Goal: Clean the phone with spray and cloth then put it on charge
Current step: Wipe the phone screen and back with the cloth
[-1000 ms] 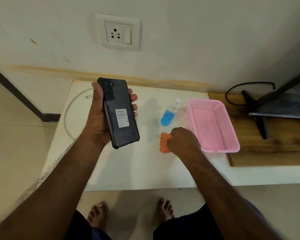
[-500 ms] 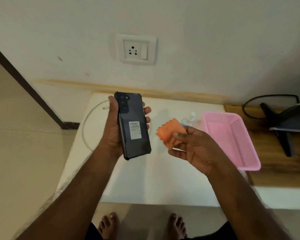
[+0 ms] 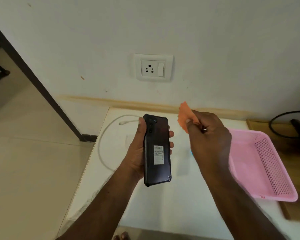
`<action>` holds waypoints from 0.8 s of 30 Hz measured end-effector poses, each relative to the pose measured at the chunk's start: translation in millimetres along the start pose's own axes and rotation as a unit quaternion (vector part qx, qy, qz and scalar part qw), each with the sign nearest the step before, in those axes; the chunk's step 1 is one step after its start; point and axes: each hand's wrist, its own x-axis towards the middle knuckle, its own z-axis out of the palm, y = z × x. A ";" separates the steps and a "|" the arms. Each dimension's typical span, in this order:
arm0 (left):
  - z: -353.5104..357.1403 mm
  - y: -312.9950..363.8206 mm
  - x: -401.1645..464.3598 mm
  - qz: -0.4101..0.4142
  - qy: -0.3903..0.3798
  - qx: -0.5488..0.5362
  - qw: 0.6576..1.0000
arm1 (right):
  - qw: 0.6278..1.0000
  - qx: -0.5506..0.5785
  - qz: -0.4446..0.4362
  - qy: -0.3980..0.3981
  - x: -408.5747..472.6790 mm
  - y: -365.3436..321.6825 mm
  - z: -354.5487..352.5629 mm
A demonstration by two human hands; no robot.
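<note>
My left hand (image 3: 137,153) holds a black phone (image 3: 157,149) upright above the white table (image 3: 163,205), its back with a white sticker facing me. To the right of the phone and a little apart from it, my right hand (image 3: 208,135) pinches a small orange cloth (image 3: 186,116) between thumb and fingers. A white charging cable (image 3: 102,144) curves over the table's left side, its plug end lying free behind the phone. The spray bottle is almost wholly hidden behind my right hand; only a sliver of blue (image 3: 191,153) shows.
A pink plastic basket (image 3: 270,163) stands at the right on the table. A white wall socket with a switch (image 3: 153,68) sits above the table. A wooden board (image 3: 260,125) with a black cable (image 3: 284,118) lies at the far right.
My right hand picked the orange cloth up off the table and raised it beside the phone. The view has tilted upward, and the spray bottle went out of sight behind my right hand.
</note>
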 end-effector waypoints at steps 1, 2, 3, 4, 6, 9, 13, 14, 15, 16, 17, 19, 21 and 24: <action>1.3 -3.2 0.6 -0.002 0.006 0.011 1.000 | 0.999 -0.021 -0.030 -0.011 -1.4 -0.9 5.2; 2.3 -6.6 0.9 -0.003 0.015 0.023 1.000 | 0.997 -0.047 -0.057 -0.035 -4.2 -1.4 10.4; 2.9 -9.3 1.0 -0.002 0.020 0.033 0.999 | 0.991 -0.085 -0.081 -0.065 -7.8 -1.4 15.1; 3.4 -11.0 0.9 0.001 0.023 0.043 0.999 | 0.982 -0.129 -0.102 -0.094 -12.1 -0.9 19.3; 4.3 -11.4 -0.6 0.006 0.030 0.063 0.998 | 0.972 -0.163 -0.115 -0.124 -19.0 -0.5 24.4; 5.6 -10.5 -2.4 0.002 0.041 0.081 0.996 | 0.979 -0.118 -0.112 -0.125 -20.3 -4.8 22.2; 6.3 -10.9 -2.0 0.015 0.036 0.071 0.997 | 0.976 -0.115 -0.123 -0.140 -20.2 -7.9 17.1; 5.9 -10.9 -1.9 0.016 0.039 0.070 0.997 | 0.976 -0.107 -0.120 -0.144 -21.3 -8.1 17.0; 4.9 -10.9 -1.6 0.018 0.046 0.073 0.996 | 0.977 -0.096 -0.118 -0.147 -22.5 -8.0 17.3; 3.8 -11.0 -1.5 0.019 0.053 0.077 0.995 | 0.978 -0.088 -0.115 -0.148 -23.1 -7.6 18.2; 3.0 -11.0 -1.3 0.023 0.056 0.080 0.995 | 0.979 -0.084 -0.113 -0.149 -23.4 -7.6 19.3; 1.9 -10.8 -0.7 0.028 0.055 0.080 0.995 | 0.979 -0.091 -0.112 -0.145 -26.0 -7.7 22.7; 1.0 -9.9 0.4 0.032 0.056 0.073 0.995 | 0.978 -0.105 -0.116 -0.140 -30.2 -7.8 26.4; -0.7 -9.0 1.2 0.043 0.042 0.042 0.997 | 0.978 -0.071 -0.128 -0.148 -36.2 -5.1 32.7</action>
